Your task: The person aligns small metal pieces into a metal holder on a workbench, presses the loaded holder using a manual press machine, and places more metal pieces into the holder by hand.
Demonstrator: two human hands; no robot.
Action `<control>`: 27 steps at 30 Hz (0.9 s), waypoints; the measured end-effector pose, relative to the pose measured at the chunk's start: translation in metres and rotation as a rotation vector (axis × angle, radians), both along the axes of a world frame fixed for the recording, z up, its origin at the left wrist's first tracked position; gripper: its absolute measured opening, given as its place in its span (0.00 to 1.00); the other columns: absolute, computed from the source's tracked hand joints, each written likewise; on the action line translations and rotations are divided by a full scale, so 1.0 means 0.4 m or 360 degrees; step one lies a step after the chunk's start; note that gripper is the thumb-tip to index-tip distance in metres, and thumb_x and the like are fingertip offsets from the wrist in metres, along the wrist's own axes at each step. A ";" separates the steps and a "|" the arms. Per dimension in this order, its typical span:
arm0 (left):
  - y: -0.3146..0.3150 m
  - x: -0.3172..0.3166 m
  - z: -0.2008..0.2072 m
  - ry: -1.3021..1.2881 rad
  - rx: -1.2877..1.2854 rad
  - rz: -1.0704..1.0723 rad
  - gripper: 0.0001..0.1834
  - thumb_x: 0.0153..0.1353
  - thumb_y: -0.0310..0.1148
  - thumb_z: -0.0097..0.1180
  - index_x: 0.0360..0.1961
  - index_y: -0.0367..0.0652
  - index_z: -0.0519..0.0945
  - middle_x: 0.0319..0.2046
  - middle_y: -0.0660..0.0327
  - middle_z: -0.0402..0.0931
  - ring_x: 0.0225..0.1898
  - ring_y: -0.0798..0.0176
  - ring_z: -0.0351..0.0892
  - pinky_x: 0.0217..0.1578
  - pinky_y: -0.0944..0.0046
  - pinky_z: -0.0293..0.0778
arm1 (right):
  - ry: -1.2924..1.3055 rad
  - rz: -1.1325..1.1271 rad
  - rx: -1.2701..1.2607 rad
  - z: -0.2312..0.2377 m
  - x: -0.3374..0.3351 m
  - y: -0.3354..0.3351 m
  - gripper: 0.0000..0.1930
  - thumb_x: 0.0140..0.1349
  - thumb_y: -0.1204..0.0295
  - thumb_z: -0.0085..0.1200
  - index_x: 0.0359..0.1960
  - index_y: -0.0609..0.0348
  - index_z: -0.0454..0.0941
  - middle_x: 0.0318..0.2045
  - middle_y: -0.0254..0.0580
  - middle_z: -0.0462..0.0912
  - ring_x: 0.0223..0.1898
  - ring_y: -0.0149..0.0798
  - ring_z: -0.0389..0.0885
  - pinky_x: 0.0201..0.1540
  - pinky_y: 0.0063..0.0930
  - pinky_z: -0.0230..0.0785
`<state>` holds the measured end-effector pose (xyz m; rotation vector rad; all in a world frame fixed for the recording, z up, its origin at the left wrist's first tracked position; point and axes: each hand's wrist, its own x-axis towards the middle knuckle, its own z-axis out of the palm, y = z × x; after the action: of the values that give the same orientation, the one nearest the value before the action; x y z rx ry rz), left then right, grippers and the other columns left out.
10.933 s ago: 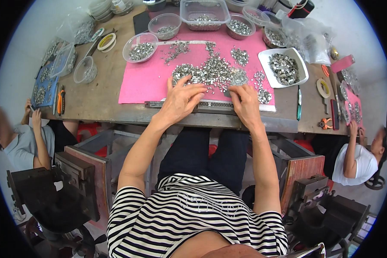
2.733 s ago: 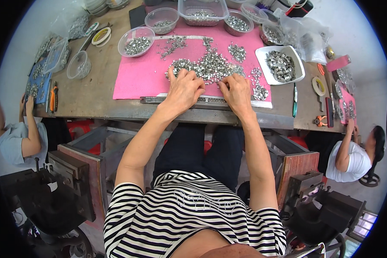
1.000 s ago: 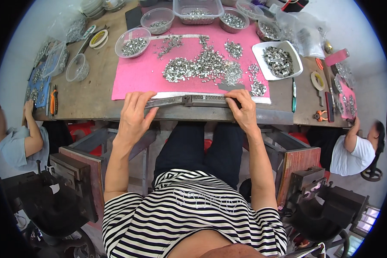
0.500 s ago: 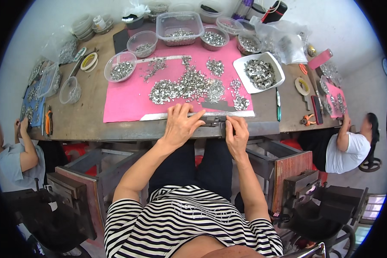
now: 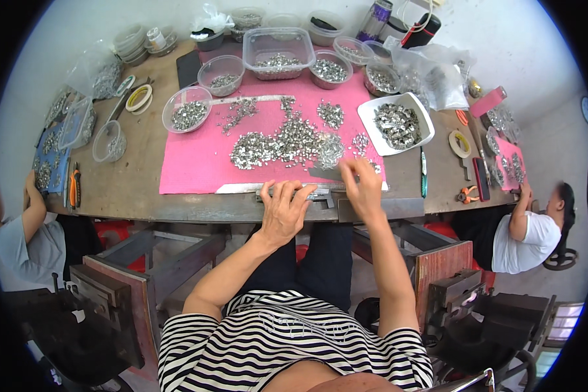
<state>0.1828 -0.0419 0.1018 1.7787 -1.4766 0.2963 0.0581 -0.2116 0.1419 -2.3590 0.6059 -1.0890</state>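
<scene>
The right hand (image 5: 362, 186) is pinching a small metal piece just short of the heap of metal clips (image 5: 287, 142) on the pink mat (image 5: 196, 163), while the left hand (image 5: 282, 209), fingers spread and grasping nothing, is pressing the long metal strip (image 5: 242, 188) lying crosswise along the mat's near edge

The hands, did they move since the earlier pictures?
Yes. The left hand drew back from the heap of small metal parts to the long metal strip at the pink mat's near edge. The right hand lifted, fingertips pinched. The bowls and white tray kept their places.
</scene>
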 end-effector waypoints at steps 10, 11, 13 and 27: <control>0.002 0.003 -0.007 0.0072 -0.0070 -0.0062 0.27 0.55 0.28 0.67 0.58 0.49 0.79 0.46 0.61 0.74 0.50 0.56 0.74 0.57 0.48 0.61 | 0.0522 -0.0073 -0.0403 -0.068 0.231 -0.221 0.06 0.60 0.74 0.60 0.37 0.57 0.87 0.33 0.46 0.81 0.40 0.52 0.80 0.47 0.46 0.72; 0.003 0.003 -0.006 0.0095 -0.0055 -0.0072 0.27 0.55 0.28 0.67 0.58 0.49 0.78 0.46 0.61 0.74 0.50 0.56 0.74 0.58 0.46 0.61 | 0.0504 -0.0059 -0.0413 -0.066 0.234 -0.218 0.05 0.59 0.75 0.60 0.35 0.58 0.85 0.33 0.46 0.81 0.41 0.51 0.80 0.48 0.45 0.71; 0.004 -0.001 0.024 0.0119 0.0035 -0.0045 0.27 0.57 0.30 0.67 0.59 0.49 0.78 0.45 0.61 0.74 0.49 0.56 0.74 0.59 0.43 0.59 | 0.0451 -0.0049 -0.0424 -0.068 0.227 -0.219 0.04 0.59 0.76 0.60 0.36 0.59 0.84 0.33 0.48 0.81 0.39 0.53 0.80 0.46 0.47 0.70; -0.445 0.383 0.028 -0.0213 0.0245 0.0133 0.08 0.58 0.35 0.66 0.38 0.47 0.86 0.39 0.57 0.80 0.51 0.51 0.76 0.62 0.30 0.54 | 0.0139 -0.0002 0.0325 0.002 0.008 -0.034 0.05 0.64 0.80 0.60 0.40 0.66 0.80 0.32 0.48 0.84 0.30 0.41 0.85 0.35 0.32 0.77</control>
<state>0.3360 -0.2200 0.1130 1.9802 -1.5563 0.3584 0.0614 -0.2253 0.1425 -2.2377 0.7140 -0.8831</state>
